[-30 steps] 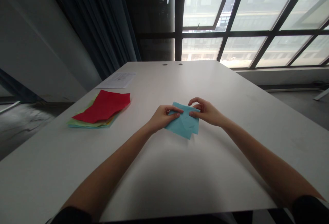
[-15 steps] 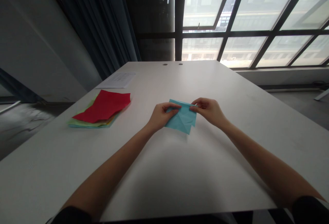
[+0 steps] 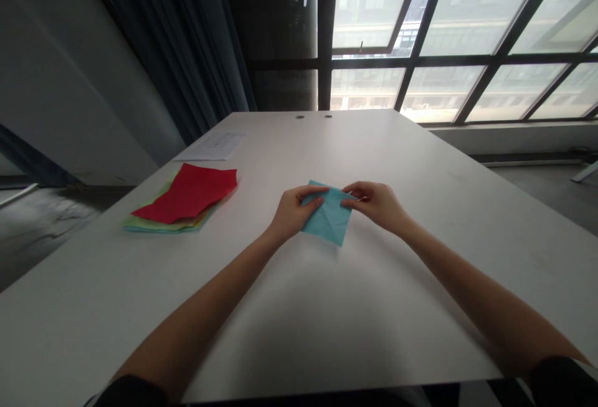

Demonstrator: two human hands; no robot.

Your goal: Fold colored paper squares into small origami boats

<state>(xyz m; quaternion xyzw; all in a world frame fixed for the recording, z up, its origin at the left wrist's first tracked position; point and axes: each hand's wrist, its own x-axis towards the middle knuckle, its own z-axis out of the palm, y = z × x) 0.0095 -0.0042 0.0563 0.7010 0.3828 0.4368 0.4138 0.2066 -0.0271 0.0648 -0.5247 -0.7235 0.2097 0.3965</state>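
- White table (image 3: 299,320) fills the lower frame.
- At frame centre, left hand (image 3: 290,210) and right hand (image 3: 377,204) both pinch folded light-blue paper (image 3: 328,220).
- Red paper (image 3: 194,192) lies centre left.

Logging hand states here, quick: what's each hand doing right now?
Left hand: closed, holding the light blue paper between thumb and fingers.
Right hand: closed, pinching the same paper at its right side.

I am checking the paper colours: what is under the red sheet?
Edges of green paper, yellowish paper and blue paper show beneath the red sheet. The rest is covered; I cannot count the sheets.
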